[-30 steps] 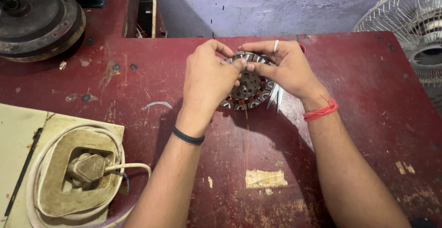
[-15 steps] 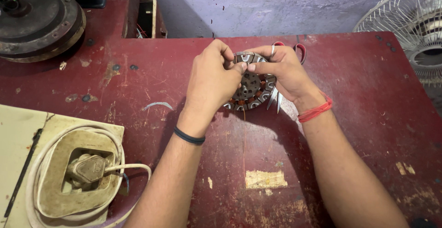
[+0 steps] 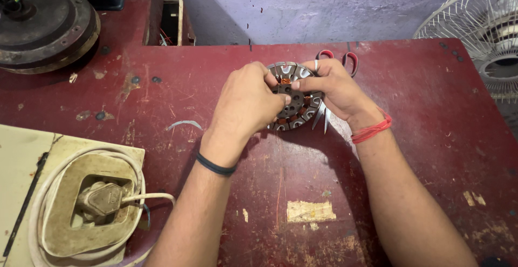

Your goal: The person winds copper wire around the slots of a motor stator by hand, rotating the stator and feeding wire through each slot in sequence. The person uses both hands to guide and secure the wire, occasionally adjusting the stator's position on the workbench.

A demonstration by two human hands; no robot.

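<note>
A round metal stator (image 3: 293, 110) with slotted teeth and copper windings is held tilted above the dark red table (image 3: 421, 137). My left hand (image 3: 245, 102), with a black band on the wrist, grips its left side with fingers curled over the rim. My right hand (image 3: 334, 91), with a red thread on the wrist and a ring on one finger, holds the right side, thumb pressing near the centre. Red-handled scissors (image 3: 337, 64) lie on the table just behind my right hand, blades showing under it.
A white fan guard (image 3: 480, 35) stands at the right edge. A dark round motor housing (image 3: 43, 27) sits at the far left. Near left, a coiled white cable with a plug (image 3: 102, 199) lies on a cream board. A small grey wire scrap (image 3: 183, 124) is on the table.
Both hands have shifted slightly on the stator; it has turned so more of its upper toothed rim shows. The scissor handles are more exposed behind my right hand.
</note>
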